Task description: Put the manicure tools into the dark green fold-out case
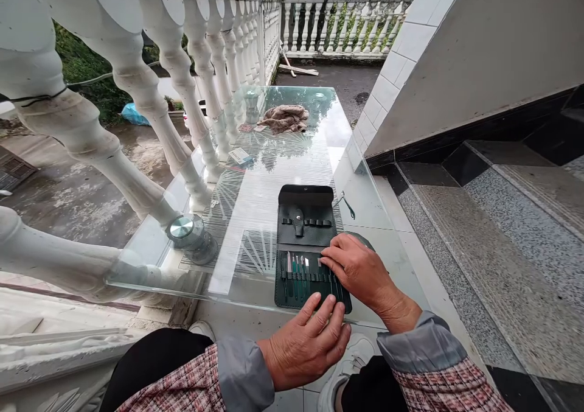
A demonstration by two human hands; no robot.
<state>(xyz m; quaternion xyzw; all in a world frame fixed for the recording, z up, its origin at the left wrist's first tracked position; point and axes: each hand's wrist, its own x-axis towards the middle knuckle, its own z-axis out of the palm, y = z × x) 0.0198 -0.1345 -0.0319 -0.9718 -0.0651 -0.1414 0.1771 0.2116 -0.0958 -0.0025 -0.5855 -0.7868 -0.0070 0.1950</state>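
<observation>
A black manicure-style tool case lies unfolded on the glass table. Its upper panel has elastic loops and a snapped strap; several slim green-handled tools stand in the lower panel's loops. My right hand reaches over the case's right side, thumb and fingertips pinched at the lower panel; what they grip is mostly hidden. My left hand rests at the case's front edge, fingers stretched out and slightly apart. Right of the case lies a plier-like tool with dark green handles. A dark green object is partly covered by my right hand.
Farther along the glass table are a crumpled brown cloth and a small blue-and-white box. White balusters line the left side. Stone steps rise on the right.
</observation>
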